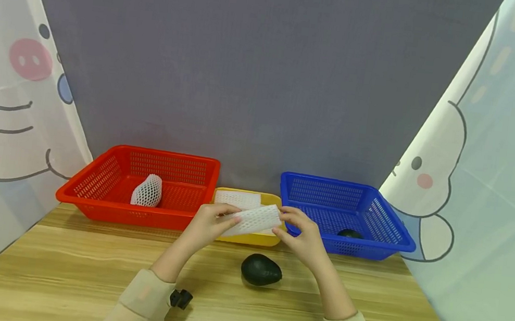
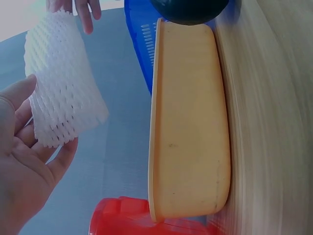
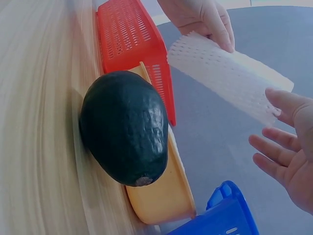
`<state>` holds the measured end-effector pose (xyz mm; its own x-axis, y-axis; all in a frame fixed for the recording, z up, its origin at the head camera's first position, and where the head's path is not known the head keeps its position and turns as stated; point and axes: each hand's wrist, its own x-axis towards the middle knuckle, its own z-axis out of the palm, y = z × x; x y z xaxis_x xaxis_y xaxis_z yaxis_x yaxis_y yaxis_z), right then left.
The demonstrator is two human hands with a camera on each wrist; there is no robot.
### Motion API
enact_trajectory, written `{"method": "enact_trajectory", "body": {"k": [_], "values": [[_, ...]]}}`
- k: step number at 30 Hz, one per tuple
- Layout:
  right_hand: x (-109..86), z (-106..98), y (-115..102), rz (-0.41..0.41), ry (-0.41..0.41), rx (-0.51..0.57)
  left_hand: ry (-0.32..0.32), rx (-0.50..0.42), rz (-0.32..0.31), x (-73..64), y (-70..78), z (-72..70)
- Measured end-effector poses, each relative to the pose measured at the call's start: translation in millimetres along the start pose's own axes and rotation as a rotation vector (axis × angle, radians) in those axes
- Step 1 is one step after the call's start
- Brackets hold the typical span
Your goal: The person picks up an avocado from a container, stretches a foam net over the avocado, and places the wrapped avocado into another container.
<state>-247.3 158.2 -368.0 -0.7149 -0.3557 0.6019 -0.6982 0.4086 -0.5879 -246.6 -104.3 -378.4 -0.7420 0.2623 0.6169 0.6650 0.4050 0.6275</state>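
Observation:
Both hands hold a white foam fruit net [image 1: 252, 220] up in the air over the yellow basket [image 1: 249, 239]. The left hand [image 1: 210, 223] pinches its left end between thumb and fingers. At the other end, the right hand [image 1: 299, 233] has thumb and fingers around the net's edge. In the right wrist view the net [image 3: 225, 73] looks flattened, like a sleeve. A dark green avocado [image 1: 261, 270] lies on the table below the hands, its narrow end toward the right. More white foam nets [image 1: 236, 198] lie inside the yellow basket, partly hidden behind the held one.
At the left stands a red basket [image 1: 138, 216] containing a fruit in a white foam net [image 1: 148, 191]. A blue basket [image 1: 347, 247] on the right holds a dark round fruit [image 1: 350, 233]. All stand on the wooden table [image 1: 87, 257] before a grey backdrop [image 1: 266, 78].

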Motion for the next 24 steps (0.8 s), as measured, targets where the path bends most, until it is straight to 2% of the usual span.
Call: {"method": "enact_trajectory", "body": {"k": [6, 16, 24], "values": [[-0.7, 0, 3, 0.001, -0.018, -0.015, -0.001, -0.053, -0.069, -0.4, 1.2, -1.1], [-0.5, -4, 4, -0.016, -0.049, -0.046, 0.026, -0.013, -0.089, 1.0, 2.3, -10.5], [-0.9, -7, 4, -0.016, -0.061, -0.025, 0.028, -0.035, -0.119, 1.1, -0.3, -13.4]]}}
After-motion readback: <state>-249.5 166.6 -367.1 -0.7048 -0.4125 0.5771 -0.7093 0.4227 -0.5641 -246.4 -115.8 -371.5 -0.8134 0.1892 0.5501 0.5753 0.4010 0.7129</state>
